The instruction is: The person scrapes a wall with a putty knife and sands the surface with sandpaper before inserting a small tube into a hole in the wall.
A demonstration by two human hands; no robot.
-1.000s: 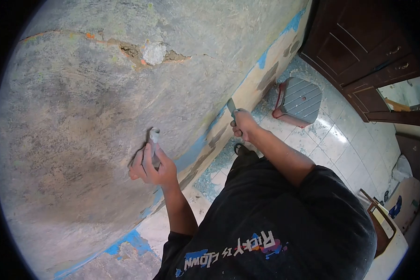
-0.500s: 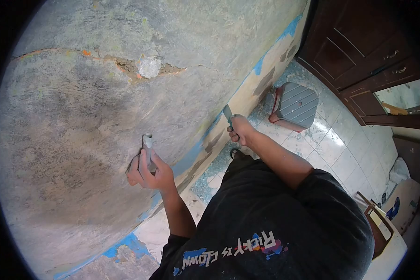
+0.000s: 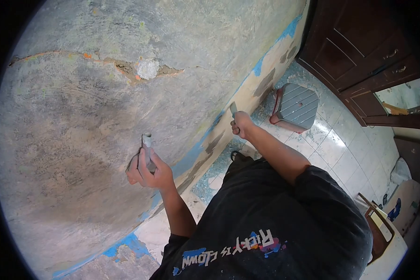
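Note:
I face a scraped grey wall (image 3: 88, 107) with a cracked, broken patch (image 3: 147, 69) high up. My left hand (image 3: 149, 171) grips a grey scraper (image 3: 146, 145) whose tip rests against the wall. My right hand (image 3: 242, 124) is closed on a second scraper with a narrow blade (image 3: 233, 108), held near the lower part of the wall by the blue paint band (image 3: 205, 135).
A red and grey step stool (image 3: 296, 106) stands on the tiled floor (image 3: 340, 149) by the wall. Dark wooden cabinet doors (image 3: 359, 46) fill the upper right. Paint flakes litter the floor along the wall base. A wooden chair (image 3: 378, 224) sits at lower right.
My right hand with its scraper rose to the left, then shifted slightly right. My left hand moved a little left and up the wall.

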